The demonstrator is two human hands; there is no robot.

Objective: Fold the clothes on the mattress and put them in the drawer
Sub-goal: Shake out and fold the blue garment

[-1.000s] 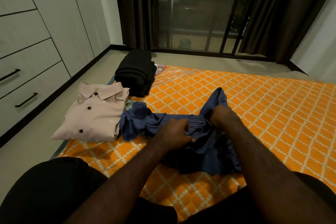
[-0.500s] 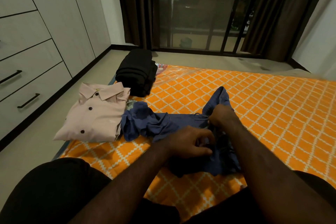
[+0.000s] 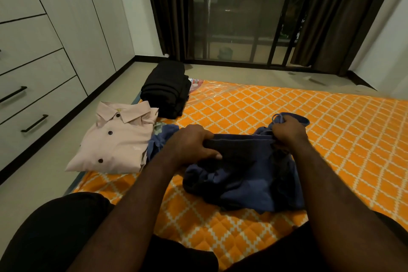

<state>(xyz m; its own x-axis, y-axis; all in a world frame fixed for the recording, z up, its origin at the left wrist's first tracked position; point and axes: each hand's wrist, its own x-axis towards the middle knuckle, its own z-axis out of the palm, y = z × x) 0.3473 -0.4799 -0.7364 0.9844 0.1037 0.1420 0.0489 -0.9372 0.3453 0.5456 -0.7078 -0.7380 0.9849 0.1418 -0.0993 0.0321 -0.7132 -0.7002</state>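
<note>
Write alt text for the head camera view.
The left hand and right hand grip a crumpled blue garment on an orange mattress. A folded pink shirt and black stack lie left of it, near closed drawers.

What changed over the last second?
The left hand slid along the blue garment toward the right hand, regripped, and the two now hold a straight edge stretched between them. The right hand kept its grip. The folded pink shirt and black stack stayed put on the mattress.

Open mattress right, pink shirt left
</note>
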